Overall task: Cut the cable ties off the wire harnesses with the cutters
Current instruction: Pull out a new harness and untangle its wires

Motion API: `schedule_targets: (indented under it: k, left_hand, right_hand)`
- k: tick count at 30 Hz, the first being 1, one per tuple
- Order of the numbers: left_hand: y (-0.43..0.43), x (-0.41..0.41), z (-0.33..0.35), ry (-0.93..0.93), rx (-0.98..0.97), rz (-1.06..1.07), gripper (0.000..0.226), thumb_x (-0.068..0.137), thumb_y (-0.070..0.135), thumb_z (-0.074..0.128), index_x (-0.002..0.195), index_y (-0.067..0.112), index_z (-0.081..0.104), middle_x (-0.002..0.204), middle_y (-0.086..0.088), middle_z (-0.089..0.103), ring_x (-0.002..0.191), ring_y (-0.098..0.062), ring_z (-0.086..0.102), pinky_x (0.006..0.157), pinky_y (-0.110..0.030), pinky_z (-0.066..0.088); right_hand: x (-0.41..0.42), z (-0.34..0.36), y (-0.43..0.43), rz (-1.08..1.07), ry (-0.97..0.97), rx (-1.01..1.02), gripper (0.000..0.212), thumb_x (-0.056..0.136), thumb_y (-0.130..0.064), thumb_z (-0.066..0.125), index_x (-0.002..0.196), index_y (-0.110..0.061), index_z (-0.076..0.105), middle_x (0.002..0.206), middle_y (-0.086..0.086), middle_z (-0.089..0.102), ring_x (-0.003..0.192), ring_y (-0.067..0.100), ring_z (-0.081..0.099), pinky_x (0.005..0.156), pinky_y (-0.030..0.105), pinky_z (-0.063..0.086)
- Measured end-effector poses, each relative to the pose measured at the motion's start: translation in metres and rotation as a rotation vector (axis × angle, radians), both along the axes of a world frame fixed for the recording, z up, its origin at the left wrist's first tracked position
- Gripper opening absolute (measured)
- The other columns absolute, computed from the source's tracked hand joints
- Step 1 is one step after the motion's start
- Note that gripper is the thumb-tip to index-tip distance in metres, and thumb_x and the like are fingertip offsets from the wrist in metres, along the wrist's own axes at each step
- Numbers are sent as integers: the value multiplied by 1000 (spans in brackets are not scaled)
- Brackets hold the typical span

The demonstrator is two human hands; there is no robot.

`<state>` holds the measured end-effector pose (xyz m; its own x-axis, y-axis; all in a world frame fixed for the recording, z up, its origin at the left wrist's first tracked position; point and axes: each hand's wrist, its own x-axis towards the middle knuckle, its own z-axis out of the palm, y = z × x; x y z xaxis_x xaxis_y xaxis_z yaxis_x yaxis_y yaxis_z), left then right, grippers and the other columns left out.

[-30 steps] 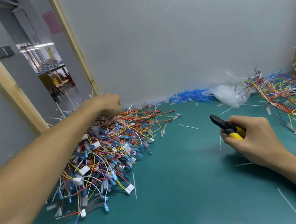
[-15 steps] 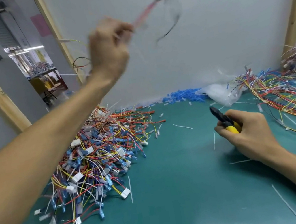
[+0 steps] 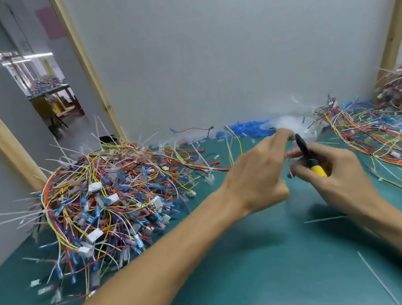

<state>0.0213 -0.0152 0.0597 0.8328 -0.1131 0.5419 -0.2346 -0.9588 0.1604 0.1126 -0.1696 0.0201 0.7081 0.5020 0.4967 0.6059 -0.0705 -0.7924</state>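
Gripping yellow-handled cutters point(image 3: 308, 155) in right hand point(image 3: 339, 178), close beside left hand point(image 3: 256, 180) over green mat point(image 3: 265, 273); left grasp blurred, cannot tell.

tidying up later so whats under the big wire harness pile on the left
The wire harness pile lies on the green mat, which shows along its near edge. White cable ties stick out at its left. Anything beneath its middle is covered by wires.

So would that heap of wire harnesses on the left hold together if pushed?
Probably loosely: the heap of wire harnesses is thin looped wires, so likely floppy and light. Strands interlock, so pulling one may drag neighbours. The cable tie tails poke out straight, seemingly stiffer.
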Motion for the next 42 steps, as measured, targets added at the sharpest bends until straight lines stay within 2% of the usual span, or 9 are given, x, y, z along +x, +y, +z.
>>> schedule_targets:
  k: [3, 7, 10, 14, 20, 26, 36, 38, 42]
  left_hand:
    - [18, -3, 0, -129, 238, 47, 82, 57, -3, 58, 136, 9, 40, 109, -12, 60, 94, -34, 56, 80, -44, 49]
    - [60, -10, -8, -246, 376, 410, 88, 60, 3, 62, 143, 18, 37, 139, -12, 50, 122, -33, 48, 98, -44, 38]
    - [91, -13, -20, -185, 256, 670, 60, 79, 38, 78, 129, 18, 51, 125, -10, 49, 111, -30, 49, 90, -42, 42]
    - [98, -17, -38, 85, 124, 680, 59, 91, 78, 48, 93, 25, 75, 91, 3, 63, 93, -23, 61, 71, -35, 48]
    - [92, -21, -44, -202, -58, 582, 31, 97, 46, 68, 83, 20, 77, 76, 0, 70, 70, -29, 68, 59, -39, 53]
    - [89, -18, -44, -344, -39, 133, 26, 82, 0, 66, 102, 7, 81, 122, -16, 70, 118, -30, 66, 119, -51, 38]
    - [55, -28, -37, 0, 92, 92, 81, 75, -12, 67, 151, -9, 41, 166, -22, 25, 152, -42, 30, 119, -52, 38]
    - [46, -31, -34, -48, 128, 24, 75, 83, -7, 64, 153, -8, 38, 167, -26, 20, 154, -41, 26, 119, -52, 37]
    - [26, -30, -38, -89, 175, -79, 51, 99, -2, 41, 147, -17, 39, 163, -33, 21, 154, -45, 24, 119, -55, 35]
  right_hand:
    - [5, 1, -3, -91, -74, 3, 14, 89, -13, 81, 82, -20, 70, 64, 5, 63, 59, 19, 54, 61, 29, 43]
    - [18, 1, -6, -187, 112, 216, 21, 96, -17, 75, 77, -15, 66, 64, 7, 56, 58, 20, 45, 59, 40, 43]
    - [23, 4, -9, -182, 284, 454, 25, 100, -17, 70, 76, -21, 62, 57, -10, 51, 49, 9, 41, 48, 25, 38]
    - [20, 0, -8, -111, 293, 501, 27, 99, -14, 70, 74, -21, 63, 57, -10, 48, 50, 11, 38, 47, 24, 34]
    - [12, 14, -20, 158, 95, 148, 19, 82, -1, 83, 73, -10, 69, 57, 12, 62, 51, 20, 52, 52, 21, 37]
    - [-4, 23, -21, 487, 159, -363, 10, 89, -15, 84, 86, -8, 76, 76, 12, 76, 60, 28, 59, 57, 34, 45]
    - [1, 17, -13, 218, 420, 31, 21, 87, -21, 79, 91, -1, 77, 74, 10, 76, 45, 19, 35, 47, 24, 31]
    - [-5, 14, -9, 274, 433, -17, 27, 84, -28, 82, 99, -6, 79, 92, 12, 80, 47, 19, 38, 47, 24, 33]
    - [-17, 8, 0, 348, 328, -67, 17, 87, -27, 83, 99, -15, 81, 71, -9, 70, 54, 20, 44, 51, 21, 38]
